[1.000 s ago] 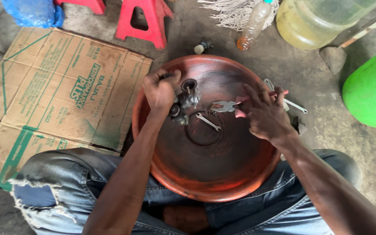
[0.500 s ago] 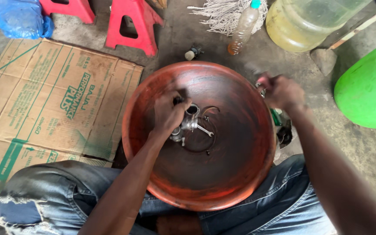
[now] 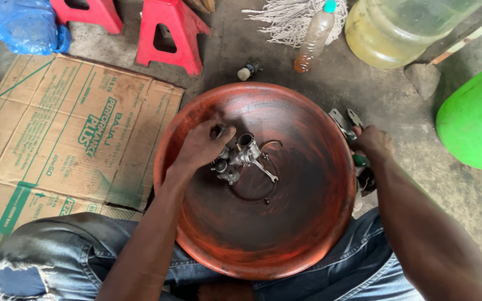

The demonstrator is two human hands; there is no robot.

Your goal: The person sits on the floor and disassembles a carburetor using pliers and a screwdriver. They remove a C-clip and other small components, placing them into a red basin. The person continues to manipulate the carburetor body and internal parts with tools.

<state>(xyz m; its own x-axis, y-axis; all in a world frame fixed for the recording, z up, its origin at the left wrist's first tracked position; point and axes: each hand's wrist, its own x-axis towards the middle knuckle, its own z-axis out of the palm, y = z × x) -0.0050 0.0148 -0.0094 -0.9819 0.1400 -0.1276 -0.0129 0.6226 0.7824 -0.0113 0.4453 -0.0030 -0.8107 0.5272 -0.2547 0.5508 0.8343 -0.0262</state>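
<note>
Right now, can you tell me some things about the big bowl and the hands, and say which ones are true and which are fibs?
1. The left hand holds a metal engine part inside the big reddish bowl. True.
2. The right hand is inside the bowl too. False: it is outside the bowl's rim, at some metal tools on the floor.
3. A flattened cardboard box lies on the floor beside the bowl. True.
4. The stools behind the bowl are blue. False: they are red.
5. The small bottle near the mop has a red cap. False: its cap is bluish green.
</note>
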